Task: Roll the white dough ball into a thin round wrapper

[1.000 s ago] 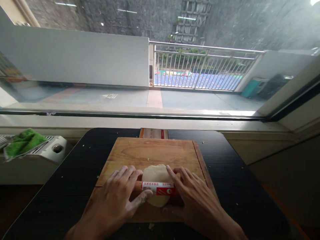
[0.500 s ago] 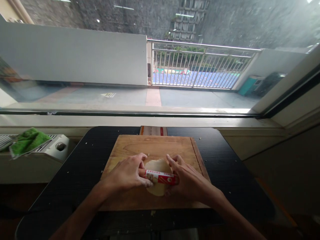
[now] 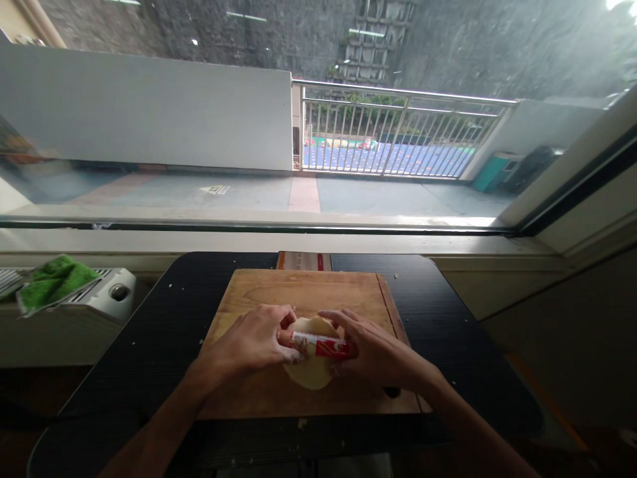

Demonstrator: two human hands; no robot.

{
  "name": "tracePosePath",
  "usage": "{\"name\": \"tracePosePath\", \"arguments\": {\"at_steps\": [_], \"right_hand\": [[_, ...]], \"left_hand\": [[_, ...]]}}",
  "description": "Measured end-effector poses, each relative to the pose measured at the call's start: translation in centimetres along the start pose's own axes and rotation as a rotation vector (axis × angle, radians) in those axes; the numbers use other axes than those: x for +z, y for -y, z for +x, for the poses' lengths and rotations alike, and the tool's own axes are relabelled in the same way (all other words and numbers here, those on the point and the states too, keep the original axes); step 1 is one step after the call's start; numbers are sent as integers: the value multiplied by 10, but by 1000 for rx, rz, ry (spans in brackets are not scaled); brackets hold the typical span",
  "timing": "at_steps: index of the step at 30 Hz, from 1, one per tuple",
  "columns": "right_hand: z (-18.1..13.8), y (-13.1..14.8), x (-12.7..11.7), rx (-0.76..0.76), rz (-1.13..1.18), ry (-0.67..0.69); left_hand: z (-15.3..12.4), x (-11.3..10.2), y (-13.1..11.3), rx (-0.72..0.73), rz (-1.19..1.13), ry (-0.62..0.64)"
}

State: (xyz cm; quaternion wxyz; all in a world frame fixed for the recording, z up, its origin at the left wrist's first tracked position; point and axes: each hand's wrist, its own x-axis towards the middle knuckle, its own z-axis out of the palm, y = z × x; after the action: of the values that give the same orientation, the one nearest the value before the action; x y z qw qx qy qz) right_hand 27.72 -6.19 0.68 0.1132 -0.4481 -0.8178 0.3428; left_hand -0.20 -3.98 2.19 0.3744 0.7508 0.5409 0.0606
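A wooden rolling pin (image 3: 318, 344) with a red and white printed label lies across a flat round of pale dough (image 3: 308, 376). My left hand (image 3: 259, 338) is closed around the pin's left end, its fingers dusted with flour. At the other end, my right hand (image 3: 371, 345) grips the pin, with its fingers curled over the top. Under the dough is a wooden cutting board (image 3: 308, 287). Parts of the dough's sides are hidden by my hands.
The board rests on a black table (image 3: 428, 292) with scattered dough crumbs. Behind the board is a flat printed item (image 3: 304, 261). A green cloth (image 3: 60, 282) lies on a white radiator (image 3: 117, 292) at the left. A large window (image 3: 249, 192) stands beyond the table.
Both hands and the rolling pin have moved slightly away from me over the dough. The dough's far edge now curls up a little, and its near part shows more.
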Motion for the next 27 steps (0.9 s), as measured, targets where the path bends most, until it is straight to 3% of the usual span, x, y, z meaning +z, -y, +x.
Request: {"name": "tracePosePath", "arguments": {"at_steps": [7,13,20,23,27], "right_hand": [[30,-11,-16,-48,-27,-55],[65,-16,-32,-138,-131,-110],[94,-27,-46,-150,-169,-73],[92,-28,-46,-152,-219,-95],[85,-22,-44,-168,-319,-106]], "left_hand": [[16,-22,-18,28,113,-131],[59,-54,-7,70,65,-50],[121,-87,-2,95,127,181],[126,-88,8,201,62,199],[113,-82,27,261,-74,177]]}}
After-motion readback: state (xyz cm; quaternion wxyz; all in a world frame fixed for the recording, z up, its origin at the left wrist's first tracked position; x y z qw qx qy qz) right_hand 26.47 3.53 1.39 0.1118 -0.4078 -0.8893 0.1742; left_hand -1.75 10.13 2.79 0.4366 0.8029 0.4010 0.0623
